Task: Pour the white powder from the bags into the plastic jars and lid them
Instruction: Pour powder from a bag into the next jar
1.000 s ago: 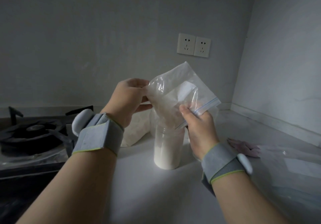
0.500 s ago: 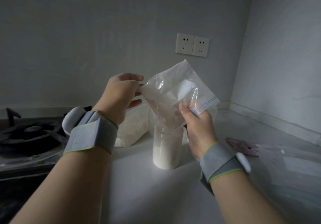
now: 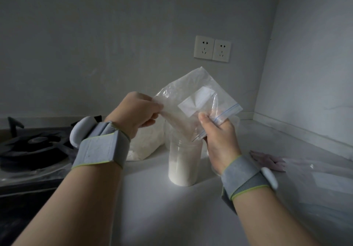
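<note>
A clear zip bag (image 3: pixel 193 100) with a white label and a blue zip line is held tilted over an open plastic jar (image 3: pixel 183 164), its mouth pointing down into the jar. My left hand (image 3: pixel 136 112) pinches the bag's upper left corner. My right hand (image 3: pixel 217 133) grips the zip end just above the jar's rim. The jar stands on the white counter (image 3: pixel 162 207) and is mostly full of white powder. A little powder lies in the bag's lower part. Behind the jar sits another bag of white powder (image 3: pixel 147 142), partly hidden by my left wrist.
A black gas stove (image 3: pixel 32 146) takes up the left side. Flat empty plastic bags (image 3: pixel 324 179) and a pink object (image 3: pixel 267 159) lie on the counter at the right. Two wall sockets (image 3: pixel 212 49) are on the back wall; a side wall closes the right.
My left hand has lifted the bag's corner a little higher, and the bag sits steeper over the jar. My right hand stays at the jar's rim.
</note>
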Available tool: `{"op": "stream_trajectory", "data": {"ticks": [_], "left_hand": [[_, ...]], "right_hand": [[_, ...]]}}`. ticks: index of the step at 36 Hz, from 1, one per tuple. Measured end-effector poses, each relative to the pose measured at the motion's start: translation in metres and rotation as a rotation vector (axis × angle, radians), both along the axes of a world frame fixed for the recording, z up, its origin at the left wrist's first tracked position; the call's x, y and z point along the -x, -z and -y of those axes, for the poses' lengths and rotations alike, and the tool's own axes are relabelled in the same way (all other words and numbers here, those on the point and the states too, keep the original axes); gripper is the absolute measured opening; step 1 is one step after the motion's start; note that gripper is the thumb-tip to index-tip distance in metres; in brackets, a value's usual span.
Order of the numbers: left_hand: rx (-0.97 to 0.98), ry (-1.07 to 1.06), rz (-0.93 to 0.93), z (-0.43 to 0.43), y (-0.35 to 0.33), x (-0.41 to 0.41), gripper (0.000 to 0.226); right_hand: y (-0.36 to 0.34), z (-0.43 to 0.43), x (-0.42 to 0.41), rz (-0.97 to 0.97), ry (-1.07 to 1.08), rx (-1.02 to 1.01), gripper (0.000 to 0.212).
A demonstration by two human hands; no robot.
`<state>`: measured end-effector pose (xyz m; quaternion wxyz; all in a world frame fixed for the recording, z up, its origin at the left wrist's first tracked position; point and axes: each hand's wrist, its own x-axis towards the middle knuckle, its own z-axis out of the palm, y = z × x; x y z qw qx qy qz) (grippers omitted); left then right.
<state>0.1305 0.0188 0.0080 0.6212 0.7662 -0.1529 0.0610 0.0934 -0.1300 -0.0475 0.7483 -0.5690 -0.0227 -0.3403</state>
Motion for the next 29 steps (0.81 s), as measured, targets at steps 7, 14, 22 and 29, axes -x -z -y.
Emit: {"op": "stream_trajectory", "data": {"ticks": [7, 14, 22, 29], "left_hand": [[0.111, 0.073, -0.089, 0.004, 0.001, 0.003, 0.02], [0.128, 0.1, -0.122, 0.003, 0.003, 0.006, 0.02], [0.168, 0.112, -0.105, 0.004, 0.0, 0.007, 0.019], [0.231, 0.119, -0.06, 0.006, -0.001, 0.007, 0.022]], "right_hand": [[-0.001, 0.0, 0.002, -0.002, 0.029, 0.111, 0.014], [-0.001, 0.011, 0.005, -0.153, 0.066, 0.392, 0.011], [0.001, 0.017, 0.0, -0.188, 0.223, 0.47, 0.02], [-0.002, 0.016, 0.001, -0.129, 0.233, 0.441, 0.022]]}}
